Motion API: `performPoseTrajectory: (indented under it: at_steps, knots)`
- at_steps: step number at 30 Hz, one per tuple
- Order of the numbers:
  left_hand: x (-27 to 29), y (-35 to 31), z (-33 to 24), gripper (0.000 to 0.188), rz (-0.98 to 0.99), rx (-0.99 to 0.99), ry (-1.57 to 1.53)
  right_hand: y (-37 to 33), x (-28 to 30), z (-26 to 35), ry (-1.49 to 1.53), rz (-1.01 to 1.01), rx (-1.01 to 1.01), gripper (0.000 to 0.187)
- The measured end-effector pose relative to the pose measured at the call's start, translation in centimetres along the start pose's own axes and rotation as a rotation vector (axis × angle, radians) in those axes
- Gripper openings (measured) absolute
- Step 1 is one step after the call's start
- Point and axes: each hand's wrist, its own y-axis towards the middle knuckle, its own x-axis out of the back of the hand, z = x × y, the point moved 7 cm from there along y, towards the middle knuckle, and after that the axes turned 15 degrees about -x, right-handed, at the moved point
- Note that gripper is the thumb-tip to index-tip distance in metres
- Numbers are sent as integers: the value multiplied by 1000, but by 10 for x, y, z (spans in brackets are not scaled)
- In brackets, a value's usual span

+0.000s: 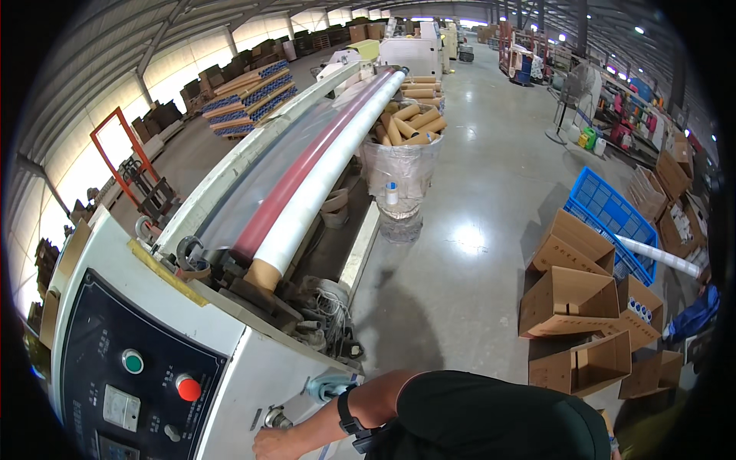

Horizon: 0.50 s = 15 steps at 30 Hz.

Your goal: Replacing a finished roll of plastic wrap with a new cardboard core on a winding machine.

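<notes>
My right hand (278,444) is at the lower edge, low on the end of a white roller machine (222,368). Its fingers look curled, but the picture's edge cuts them off, and what they hold is hidden. Right above the hand a round metal fitting (277,418) sticks out of the machine's side. Left of it is a dark control panel (92,337) with a green button (133,361) and a red button (188,388). A white film roll (307,207) on a cardboard core lies along the machine beside a red roller (280,192). My left hand is out of view.
A plastic-wrapped bin (399,172) full of cardboard tubes stands right of the machine. Open cardboard boxes (571,299) and a blue crate (613,218) line the right. A person's blue sleeve (694,310) shows at the far right. An orange-framed lift (115,146) stands behind left.
</notes>
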Motion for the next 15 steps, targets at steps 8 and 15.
performPoseTrajectory:
  at_steps: [8, 15]
  knots:
    - [0, 2, -2, 26, 0, 1, -18, -1, 8, 0, 12, -35, -4, 18]
    - [2, 3, -7, 26, 16, 20, -2, -2, 9, 0, -14, -16, -6, 17]
